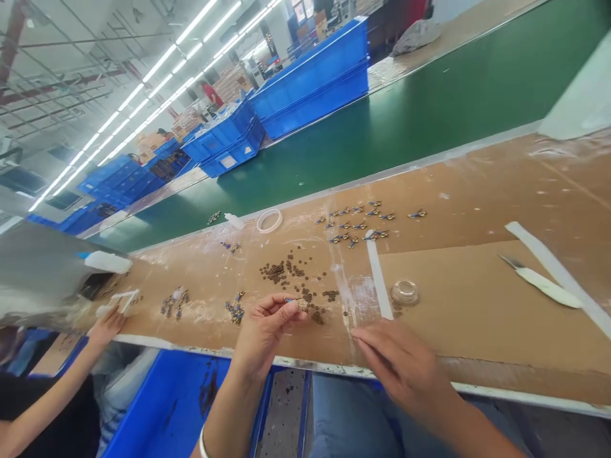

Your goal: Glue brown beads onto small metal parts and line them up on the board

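Blue-ended, one small part [289,299] sits pinched in our left hand [270,318], seemingly lengthwise sideways; it lies leftward of our curled right hand [401,359], whose grasp we cannot tell; brown discs [275,272] spread just beyond

Worktop [458,280]: bare stretch is running along the far edge, right of the blue-gold pieces [359,226]. Dark discs [275,272] are obstructing the middle, beyond the left hand [265,327]. Clear dish [405,292] is standing beyond the right hand [405,359]; bare cardboard [458,292] is separating it from the knife [547,286].
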A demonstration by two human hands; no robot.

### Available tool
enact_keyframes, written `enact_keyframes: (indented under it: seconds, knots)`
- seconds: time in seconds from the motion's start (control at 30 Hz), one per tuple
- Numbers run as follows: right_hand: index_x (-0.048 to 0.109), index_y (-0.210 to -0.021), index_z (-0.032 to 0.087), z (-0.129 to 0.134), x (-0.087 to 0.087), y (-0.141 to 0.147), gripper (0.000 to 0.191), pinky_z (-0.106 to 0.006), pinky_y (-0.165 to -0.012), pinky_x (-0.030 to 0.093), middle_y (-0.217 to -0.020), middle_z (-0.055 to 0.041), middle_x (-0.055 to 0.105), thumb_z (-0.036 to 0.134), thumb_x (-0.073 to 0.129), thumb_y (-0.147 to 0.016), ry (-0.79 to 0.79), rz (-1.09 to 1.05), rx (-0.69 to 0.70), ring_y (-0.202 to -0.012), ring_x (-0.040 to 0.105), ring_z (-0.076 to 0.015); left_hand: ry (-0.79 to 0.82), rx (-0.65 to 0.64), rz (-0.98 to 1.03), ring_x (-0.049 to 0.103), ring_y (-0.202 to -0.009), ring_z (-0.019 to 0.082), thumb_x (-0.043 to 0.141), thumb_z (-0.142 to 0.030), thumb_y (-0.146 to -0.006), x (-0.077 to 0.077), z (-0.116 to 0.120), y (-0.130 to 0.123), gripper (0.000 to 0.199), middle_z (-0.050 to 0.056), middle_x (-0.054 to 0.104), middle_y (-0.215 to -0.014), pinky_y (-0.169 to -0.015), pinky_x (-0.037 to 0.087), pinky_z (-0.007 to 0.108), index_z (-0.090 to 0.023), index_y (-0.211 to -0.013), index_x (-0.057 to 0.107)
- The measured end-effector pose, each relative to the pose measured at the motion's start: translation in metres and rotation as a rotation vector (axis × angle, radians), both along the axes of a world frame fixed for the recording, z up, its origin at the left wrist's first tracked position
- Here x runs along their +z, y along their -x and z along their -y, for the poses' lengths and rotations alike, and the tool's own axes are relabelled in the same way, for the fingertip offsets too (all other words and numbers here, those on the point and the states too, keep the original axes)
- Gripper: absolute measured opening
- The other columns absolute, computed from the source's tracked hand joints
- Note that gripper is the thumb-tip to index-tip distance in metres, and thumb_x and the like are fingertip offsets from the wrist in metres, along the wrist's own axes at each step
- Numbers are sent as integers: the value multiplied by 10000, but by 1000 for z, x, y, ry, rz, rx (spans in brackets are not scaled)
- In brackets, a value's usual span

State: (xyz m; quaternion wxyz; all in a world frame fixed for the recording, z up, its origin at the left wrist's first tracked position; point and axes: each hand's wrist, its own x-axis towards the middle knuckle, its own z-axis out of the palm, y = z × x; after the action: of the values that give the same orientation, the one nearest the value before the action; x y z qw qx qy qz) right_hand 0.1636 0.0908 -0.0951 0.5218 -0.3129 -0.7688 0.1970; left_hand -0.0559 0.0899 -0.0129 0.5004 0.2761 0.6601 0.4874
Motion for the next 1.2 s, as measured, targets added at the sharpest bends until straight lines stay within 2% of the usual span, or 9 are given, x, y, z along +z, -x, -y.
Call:
enact_keyframes:
  seconds: [0.07, 0.17, 0.23, 0.37, 0.53, 0.73, 0.9, 1.03, 1.2]
  knots:
    - [607, -1089, 179, 0, 1, 0, 191, -286, -738, 493, -880, -32, 691, 105, 469, -979, 24, -2, 5, -792, 636, -145, 17, -15, 112, 721, -646, 153, 925, -301, -534, -1, -7, -23, 358, 32, 739, -677, -681, 590, 256, -133, -777, 723]
    - [611, -1045, 173, 0, 2, 1, 186, -287, -723, 473, -856, -35, 678, 98, 455, -977, 78, -3, 16, -773, 614, -148, 29, -67, 172, 736, -686, 169, 924, -289, -548, -3, -17, -49, 381, 52, 754, -718, -709, 615, 283, -125, -832, 730]
    - [612, -1013, 168, 1, 1, 1, 173, -288, -715, 456, -839, -38, 664, 107, 454, -980, 111, -1, 22, -763, 591, -151, 29, -94, 163, 736, -685, 173, 924, -286, -546, -4, -24, -60, 393, 49, 753, -713, -678, 621, 281, -129, -849, 729]
    - [611, -988, 157, 0, 0, 1, 170, -293, -707, 425, -820, -42, 638, 137, 442, -993, 107, 17, 15, -762, 556, -158, -4, -108, 75, 689, -557, 125, 925, -310, -527, -8, -33, -75, 360, 29, 736, -648, -575, 596, 225, -128, -767, 727]
    - [607, -924, 154, -3, 1, -1, 189, -296, -673, 374, -762, -29, 585, 138, 429, -986, 83, 54, 3, -717, 491, -165, -59, -168, -132, 711, -600, 139, 887, -334, -592, -9, -40, -86, 327, 48, 761, -689, -629, 599, 229, -139, -823, 762]
    - [613, -866, 146, -4, 0, -2, 192, -306, -683, 367, -747, -31, 577, 121, 452, -969, 58, 88, -7, -732, 492, -173, -220, -336, -529, 702, -637, 146, 807, -297, -679, -9, -51, -102, 172, 9, 747, -671, -627, 575, 225, -184, -804, 773]
    - [593, -769, 152, -5, -1, -1, 247, -307, -674, 379, -728, -35, 575, 119, 447, -965, 40, 89, -40, -720, 493, -169, -264, -439, -797, 700, -682, 173, 735, -348, -752, -10, -55, -113, 162, 14, 754, -729, -694, 572, 276, -206, -818, 775]
    - [588, -752, 152, -5, -2, -1, 259, -307, -673, 386, -721, -36, 574, 119, 438, -961, 29, 61, -61, -709, 487, -169, -291, -524, -928, 704, -726, 170, 694, -339, -808, -9, -55, -117, 130, 0, 764, -793, -722, 558, 267, -235, -831, 769]
    - [588, -741, 152, -5, -2, 0, 244, -311, -658, 380, -710, -37, 572, 117, 456, -943, 17, 59, -82, -702, 485, -174, -331, -571, -1010, 714, -746, 178, 685, -328, -816, -9, -58, -117, 125, 5, 776, -834, -714, 552, 266, -236, -838, 767]
